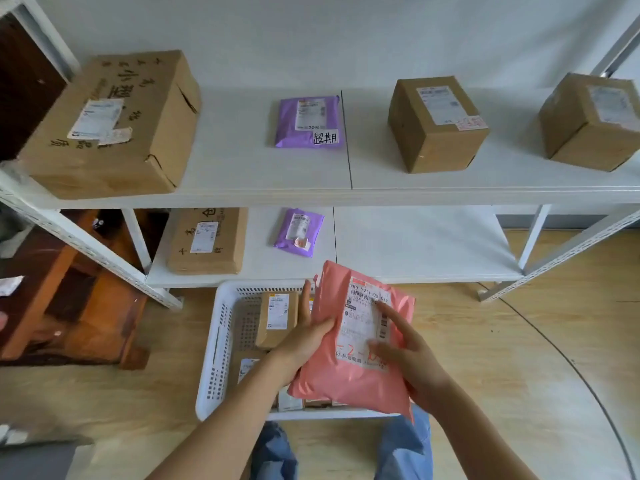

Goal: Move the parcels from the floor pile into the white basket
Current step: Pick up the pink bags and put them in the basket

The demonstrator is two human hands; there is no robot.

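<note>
— Two hands on one item? Enter it.
— Pink parcel [349,368], label up, held over the right half of the white basket [221,341]. Left hand [304,344] grips its left edge, thumb on top. Right hand [412,355] supports its right edge, fingers spread, forefinger on the label.
— Basket contents?
— Brown box [277,318] near the far rim; more parcels partly hidden beneath.
— Surroundings?
— White shelf [415,181]: cardboard boxes, purple mailers [308,121].

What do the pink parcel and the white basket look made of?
Pink parcel: seemingly a soft plastic mailer with a slight sheen, creasing under the hands, paper label stuck on. White basket: apparently rigid moulded plastic, its walls perforated with regular slots.
</note>
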